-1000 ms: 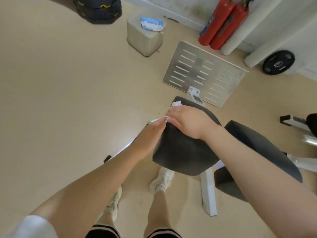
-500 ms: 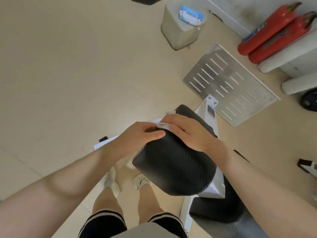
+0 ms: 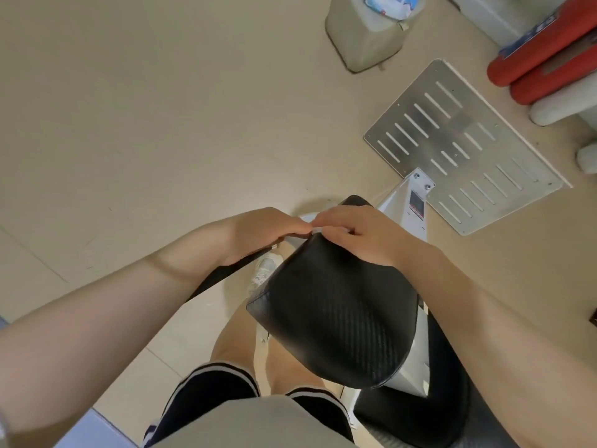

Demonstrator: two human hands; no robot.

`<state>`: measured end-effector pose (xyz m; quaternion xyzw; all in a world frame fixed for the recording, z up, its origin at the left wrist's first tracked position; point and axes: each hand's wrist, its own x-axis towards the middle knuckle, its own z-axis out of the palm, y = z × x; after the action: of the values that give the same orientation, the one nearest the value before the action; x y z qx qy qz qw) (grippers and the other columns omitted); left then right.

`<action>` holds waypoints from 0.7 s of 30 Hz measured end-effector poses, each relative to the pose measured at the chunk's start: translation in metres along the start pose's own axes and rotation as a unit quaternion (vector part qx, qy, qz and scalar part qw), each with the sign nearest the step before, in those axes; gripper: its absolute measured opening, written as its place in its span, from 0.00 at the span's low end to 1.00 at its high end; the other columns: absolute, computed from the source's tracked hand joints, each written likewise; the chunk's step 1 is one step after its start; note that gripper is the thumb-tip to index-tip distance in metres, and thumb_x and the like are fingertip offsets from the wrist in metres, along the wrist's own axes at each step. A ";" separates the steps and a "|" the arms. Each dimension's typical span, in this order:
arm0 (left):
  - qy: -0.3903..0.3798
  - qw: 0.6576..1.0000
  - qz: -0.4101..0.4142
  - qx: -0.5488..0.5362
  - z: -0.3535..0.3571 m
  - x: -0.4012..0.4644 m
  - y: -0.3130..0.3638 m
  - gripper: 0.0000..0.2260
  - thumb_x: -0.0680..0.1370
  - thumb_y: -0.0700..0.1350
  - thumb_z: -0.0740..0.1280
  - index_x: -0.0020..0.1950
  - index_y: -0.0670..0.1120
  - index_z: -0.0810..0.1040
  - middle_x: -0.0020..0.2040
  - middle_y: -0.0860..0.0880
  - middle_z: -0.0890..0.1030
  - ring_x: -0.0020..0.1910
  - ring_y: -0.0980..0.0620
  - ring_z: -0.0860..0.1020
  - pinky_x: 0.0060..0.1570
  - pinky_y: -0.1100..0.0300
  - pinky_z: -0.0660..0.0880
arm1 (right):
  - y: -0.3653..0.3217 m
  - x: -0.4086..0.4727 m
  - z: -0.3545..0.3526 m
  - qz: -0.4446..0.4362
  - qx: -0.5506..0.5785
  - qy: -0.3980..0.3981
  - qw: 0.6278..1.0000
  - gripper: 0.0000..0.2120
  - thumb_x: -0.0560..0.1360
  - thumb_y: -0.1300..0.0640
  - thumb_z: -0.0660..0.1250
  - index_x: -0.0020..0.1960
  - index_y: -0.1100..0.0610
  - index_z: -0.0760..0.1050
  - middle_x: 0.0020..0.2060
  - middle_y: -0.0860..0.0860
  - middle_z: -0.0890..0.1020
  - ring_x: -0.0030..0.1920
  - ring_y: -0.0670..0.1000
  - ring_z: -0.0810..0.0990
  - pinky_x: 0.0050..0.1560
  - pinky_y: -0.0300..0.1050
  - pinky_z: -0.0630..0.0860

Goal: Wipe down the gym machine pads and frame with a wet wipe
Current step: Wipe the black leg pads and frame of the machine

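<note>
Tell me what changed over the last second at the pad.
The left hand came up from the pad's side to its top edge, meeting the right hand; both now pinch the white wipe. The camera tilted down. The right hand stayed on the black pad.

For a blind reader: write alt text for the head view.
Both hands, left hand and right hand, meet over a white wet wipe at the far edge of a black textured pad on a white frame. A slotted metal plate lies beyond.
</note>
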<state>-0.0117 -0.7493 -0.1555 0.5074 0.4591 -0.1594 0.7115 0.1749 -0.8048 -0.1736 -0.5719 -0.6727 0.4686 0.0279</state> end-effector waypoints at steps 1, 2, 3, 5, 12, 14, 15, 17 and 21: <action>-0.004 1.000 -0.009 0.008 -0.001 -0.001 0.004 0.10 0.76 0.54 0.63 0.43 0.50 0.81 0.38 0.49 0.82 0.41 0.53 0.79 0.49 0.59 0.71 | 0.003 0.002 -0.001 0.009 0.001 -0.005 1.000 0.15 0.80 0.53 0.54 0.60 0.52 0.76 0.60 0.49 0.78 0.60 0.49 0.74 0.63 0.41 0.65; -0.007 1.000 -0.016 0.015 -0.002 0.001 0.007 0.09 0.77 0.52 0.63 0.41 0.52 0.79 0.38 0.50 0.81 0.39 0.57 0.77 0.47 0.62 0.70 | 0.009 0.007 -0.001 0.021 0.009 -0.006 1.000 0.15 0.80 0.52 0.54 0.57 0.54 0.78 0.58 0.51 0.79 0.59 0.51 0.75 0.63 0.44 0.68; -0.007 1.000 -0.022 0.021 -0.003 0.005 0.010 0.06 0.77 0.51 0.62 0.44 0.53 0.78 0.43 0.50 0.81 0.43 0.58 0.75 0.51 0.62 0.69 | 0.017 0.012 -0.002 0.038 0.022 0.000 0.999 0.16 0.80 0.52 0.54 0.54 0.57 0.78 0.56 0.53 0.80 0.57 0.53 0.75 0.62 0.48 0.69; -0.008 0.999 -0.021 0.031 -0.002 0.015 0.011 0.11 0.77 0.51 0.62 0.59 0.56 0.76 0.55 0.58 0.75 0.56 0.58 0.71 0.61 0.61 0.65 | 0.039 0.028 -0.004 0.101 0.055 0.028 0.993 0.17 0.80 0.52 0.54 0.52 0.60 0.78 0.52 0.56 0.80 0.55 0.56 0.75 0.58 0.47 0.69; -0.024 0.998 -0.001 0.050 0.007 0.054 0.020 0.10 0.77 0.53 0.64 0.57 0.57 0.75 0.53 0.62 0.75 0.53 0.63 0.74 0.55 0.67 0.68 | 0.068 0.051 -0.005 0.220 0.072 0.076 0.970 0.17 0.81 0.54 0.53 0.57 0.57 0.78 0.58 0.56 0.79 0.57 0.55 0.74 0.52 0.39 0.64; -0.025 0.995 0.022 0.095 0.008 0.059 0.027 0.19 0.77 0.52 0.63 0.68 0.55 0.68 0.56 0.62 0.70 0.55 0.63 0.67 0.48 0.72 0.65 | 0.059 0.039 -0.001 0.166 0.077 0.114 0.976 0.15 0.81 0.56 0.54 0.57 0.57 0.78 0.58 0.53 0.79 0.58 0.53 0.74 0.53 0.35 0.63; -0.031 0.991 0.038 0.122 0.008 0.060 0.031 0.21 0.77 0.52 0.63 0.70 0.55 0.66 0.58 0.61 0.71 0.55 0.64 0.66 0.47 0.73 0.64 | 0.056 0.035 0.001 0.145 0.077 0.126 0.978 0.15 0.81 0.56 0.54 0.59 0.57 0.77 0.59 0.52 0.79 0.60 0.52 0.74 0.54 0.34 0.62; -0.048 0.986 0.046 0.155 0.005 0.065 0.038 0.25 0.77 0.51 0.65 0.72 0.54 0.62 0.65 0.58 0.70 0.57 0.64 0.64 0.49 0.72 0.62 | 0.055 0.033 0.002 0.139 0.101 0.121 0.978 0.15 0.81 0.57 0.53 0.60 0.58 0.76 0.61 0.51 0.78 0.62 0.50 0.73 0.56 0.32 0.60; -0.092 0.981 0.021 0.170 -0.003 0.077 0.048 0.29 0.75 0.50 0.67 0.73 0.54 0.60 0.62 0.60 0.68 0.61 0.63 0.66 0.41 0.79 0.63 | 0.076 0.055 -0.007 0.245 0.174 0.054 0.952 0.18 0.81 0.53 0.53 0.50 0.65 0.76 0.49 0.58 0.80 0.51 0.57 0.75 0.51 0.44 0.67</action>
<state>0.0614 -0.7075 -0.1909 0.6138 0.3467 -0.2661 0.6575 0.2166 -0.7637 -0.2474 -0.7300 -0.4170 0.5393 0.0478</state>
